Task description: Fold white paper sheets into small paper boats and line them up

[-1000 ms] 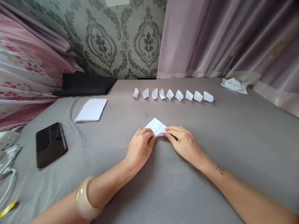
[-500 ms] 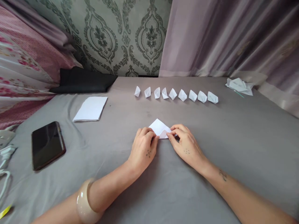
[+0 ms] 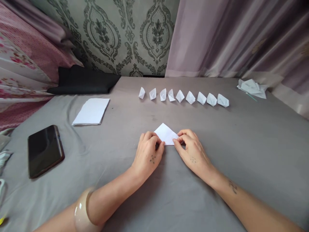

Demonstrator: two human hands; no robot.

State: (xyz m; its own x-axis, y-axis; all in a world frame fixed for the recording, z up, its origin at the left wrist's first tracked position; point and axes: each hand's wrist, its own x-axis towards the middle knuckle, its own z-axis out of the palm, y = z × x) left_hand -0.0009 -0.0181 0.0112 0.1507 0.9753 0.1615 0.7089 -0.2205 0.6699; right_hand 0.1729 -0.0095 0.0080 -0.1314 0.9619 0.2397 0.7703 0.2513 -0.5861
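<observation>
A folded white sheet of paper lies on the grey cloth between my hands, one corner pointing away from me and a straight edge toward me. My left hand pinches its left side, thumb at the near edge and fingers curled over the top. On the right side, my right hand grips the corner between thumb and fingers. The paper's outer corners are hidden under my fingers. Beyond it stands a row of several small folded paper boats.
A stack of white paper lies to the left, with a black phone nearer me. Black folded cloth sits at the back left. Loose crumpled paper is at the far right. White cables show at the left edge.
The near flap of the paper, lifted a second ago, now lies flat, and the near edge is straight. My right hand has shifted slightly outward. The camera view has moved a little.
</observation>
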